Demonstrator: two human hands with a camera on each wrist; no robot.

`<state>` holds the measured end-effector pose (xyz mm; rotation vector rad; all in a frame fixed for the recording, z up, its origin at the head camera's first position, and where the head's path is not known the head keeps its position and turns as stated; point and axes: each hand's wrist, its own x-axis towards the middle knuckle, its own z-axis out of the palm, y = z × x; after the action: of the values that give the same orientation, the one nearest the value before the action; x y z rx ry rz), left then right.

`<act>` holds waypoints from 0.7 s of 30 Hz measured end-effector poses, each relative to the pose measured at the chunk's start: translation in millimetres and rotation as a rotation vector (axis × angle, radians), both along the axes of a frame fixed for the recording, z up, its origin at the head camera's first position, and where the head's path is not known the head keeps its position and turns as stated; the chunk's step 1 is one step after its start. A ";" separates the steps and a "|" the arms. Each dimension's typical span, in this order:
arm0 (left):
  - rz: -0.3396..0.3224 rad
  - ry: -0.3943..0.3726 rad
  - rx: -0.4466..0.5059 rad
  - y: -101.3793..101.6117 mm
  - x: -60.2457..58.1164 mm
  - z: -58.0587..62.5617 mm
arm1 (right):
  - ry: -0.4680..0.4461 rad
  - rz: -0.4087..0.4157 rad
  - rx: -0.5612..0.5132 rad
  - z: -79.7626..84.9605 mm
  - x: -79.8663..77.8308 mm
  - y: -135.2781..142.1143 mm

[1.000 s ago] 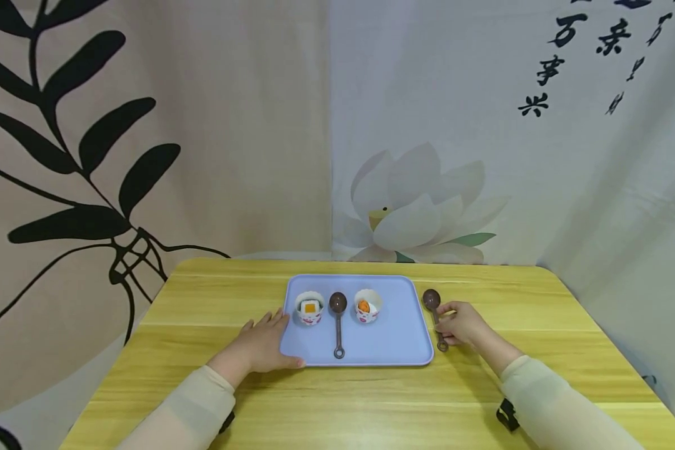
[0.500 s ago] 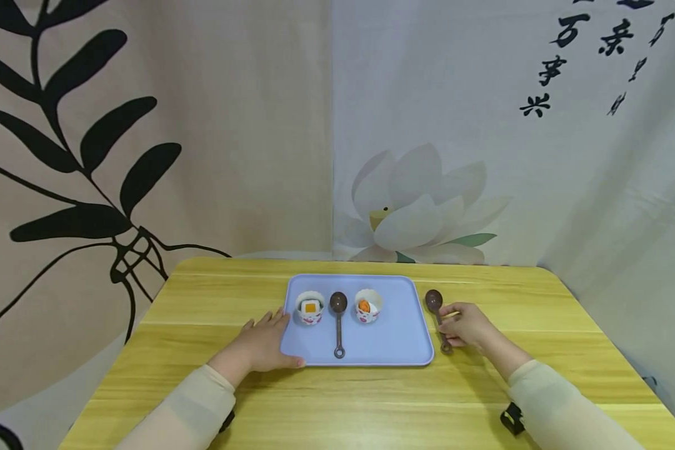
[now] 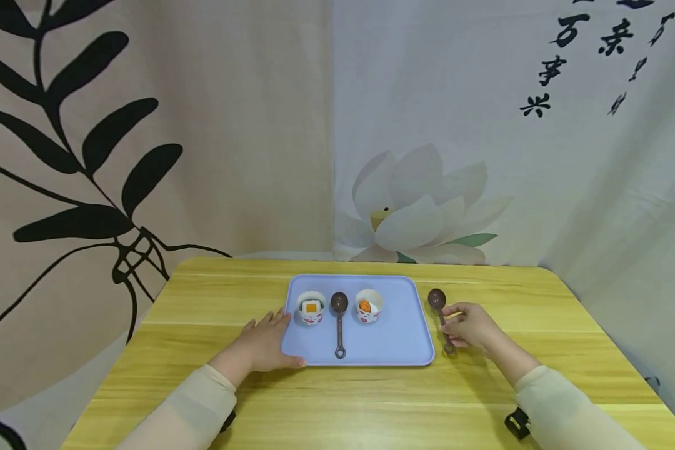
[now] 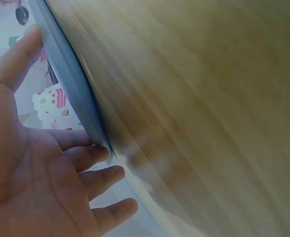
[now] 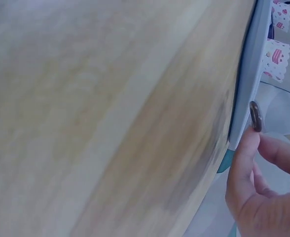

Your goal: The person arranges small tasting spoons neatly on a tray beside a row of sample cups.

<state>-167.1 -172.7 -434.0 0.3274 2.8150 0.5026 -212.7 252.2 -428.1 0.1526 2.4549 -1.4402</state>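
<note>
My left hand (image 3: 264, 345) rests against the left edge of a pale blue tray (image 3: 394, 337), fingers spread, thumb at the front rim. The left wrist view shows its palm and extended fingers (image 4: 108, 177) along the tray's edge. To the right of the tray, my right hand (image 3: 471, 326) pinches the handle of a brown spoon (image 3: 437, 299) between thumb and fingers. Only the spoon's ringed handle end (image 5: 255, 116) shows in the right wrist view. On the tray lies a second brown spoon (image 3: 339, 304), between two patterned paper cups (image 3: 311, 316), (image 3: 369, 312) holding small food-like pieces.
The tray lies on a yellow wood-grain table (image 3: 371, 406). Behind the table hangs a pale curtain (image 3: 259, 125) with printed leaves and a lotus. A dark strap piece (image 3: 517, 424) sits below the right sleeve.
My right hand and the spoon in it have shifted slightly to the right, away from the tray. The left hand stays at the tray's edge.
</note>
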 end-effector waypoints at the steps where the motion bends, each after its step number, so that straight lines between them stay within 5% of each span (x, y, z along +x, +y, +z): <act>1: 0.001 0.000 0.003 0.0 0.2 0.2 | 0.002 0.001 -0.002 0.4 0.3 0.2; 21: -0.002 0.011 0.008 0.3 -1.8 -1.5 | 0.019 0.025 -0.023 9.1 5.7 1.5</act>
<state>-168.8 -172.5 -435.5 0.3352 2.8234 0.5138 -207.0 253.7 -418.9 0.1042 2.4454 -1.4653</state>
